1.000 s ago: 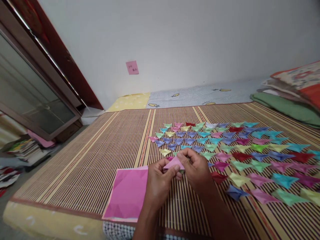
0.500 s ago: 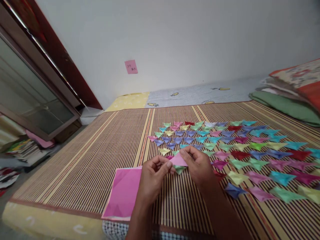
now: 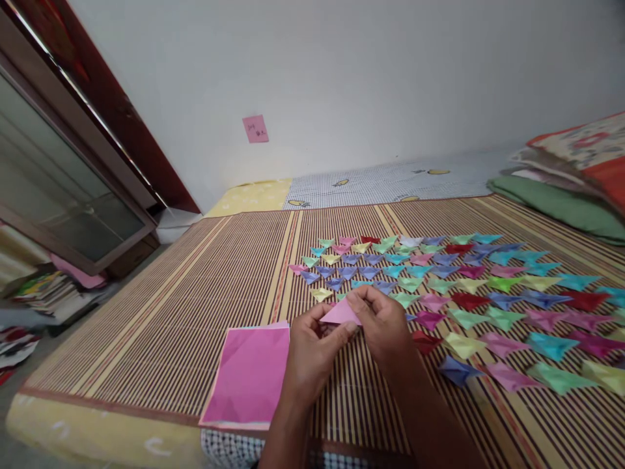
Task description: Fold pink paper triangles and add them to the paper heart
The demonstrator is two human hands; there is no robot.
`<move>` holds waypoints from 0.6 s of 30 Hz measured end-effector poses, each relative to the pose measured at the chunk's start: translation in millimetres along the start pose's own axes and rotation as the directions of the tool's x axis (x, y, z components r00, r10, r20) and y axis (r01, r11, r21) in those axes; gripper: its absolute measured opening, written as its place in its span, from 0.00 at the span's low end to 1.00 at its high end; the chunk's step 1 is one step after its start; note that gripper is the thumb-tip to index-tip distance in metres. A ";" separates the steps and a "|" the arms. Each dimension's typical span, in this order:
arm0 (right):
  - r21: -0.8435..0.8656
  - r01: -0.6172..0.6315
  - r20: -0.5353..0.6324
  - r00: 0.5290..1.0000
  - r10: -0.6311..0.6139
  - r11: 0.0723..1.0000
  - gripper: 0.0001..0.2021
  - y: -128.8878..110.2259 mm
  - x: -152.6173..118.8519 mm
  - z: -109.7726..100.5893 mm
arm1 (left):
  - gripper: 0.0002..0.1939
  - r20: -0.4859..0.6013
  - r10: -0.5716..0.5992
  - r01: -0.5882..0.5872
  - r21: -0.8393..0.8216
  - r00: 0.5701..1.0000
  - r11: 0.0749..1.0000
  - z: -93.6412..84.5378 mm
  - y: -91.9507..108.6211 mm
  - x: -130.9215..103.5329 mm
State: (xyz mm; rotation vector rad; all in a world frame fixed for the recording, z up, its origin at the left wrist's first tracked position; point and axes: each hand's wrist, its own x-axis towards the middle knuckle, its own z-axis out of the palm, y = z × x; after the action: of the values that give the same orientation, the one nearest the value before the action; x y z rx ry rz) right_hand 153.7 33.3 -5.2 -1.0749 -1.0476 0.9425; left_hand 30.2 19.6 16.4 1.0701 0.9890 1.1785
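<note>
A light pink paper (image 3: 342,313), folded to a triangle, is held up between both hands over the striped mat (image 3: 185,312). My left hand (image 3: 316,345) grips its lower edge, with the thumb near the bottom right of the paper. Thumb and fingers of my right hand (image 3: 383,319) pinch its upper right part. Just left of my left hand lies a stack of square paper (image 3: 251,374), with a magenta sheet on top. Several rows of small folded paper pieces (image 3: 505,319) in many colours spread beyond and to the right of my hands.
Folded bedding and a green cushion (image 3: 556,205) lie at the right rear. A pink note (image 3: 255,129) is stuck on the wall (image 3: 342,78). At the left are a glass-panelled door (image 3: 63,176) and a pile of books (image 3: 49,293).
My left hand has moved right, and its thumb now lies lower across the pink paper. More of the magenta sheet shows. My right hand has stayed nearly in place.
</note>
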 end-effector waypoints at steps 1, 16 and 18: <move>0.006 -0.009 0.010 1.000 0.009 1.000 0.13 -0.2 -0.7 1.2 | 0.13 -0.017 -0.001 0.000 -0.006 1.000 1.000 1.8 -0.7 -0.1; 0.030 -0.021 -0.025 0.999 0.022 0.999 0.15 3.6 0.4 2.8 | 0.09 -0.102 0.093 -0.087 0.057 0.990 0.995 8.8 -1.3 -3.9; -0.011 0.006 -0.041 0.999 -0.007 1.000 0.15 4.9 2.9 -1.4 | 0.12 -0.111 0.144 -0.139 0.051 0.983 0.989 4.6 1.6 -3.8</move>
State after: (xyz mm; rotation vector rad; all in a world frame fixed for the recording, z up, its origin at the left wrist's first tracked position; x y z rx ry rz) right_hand 155.4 36.8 -9.6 -1.0952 -1.0235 0.9069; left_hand 33.9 15.4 19.0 1.1315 1.0444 1.3520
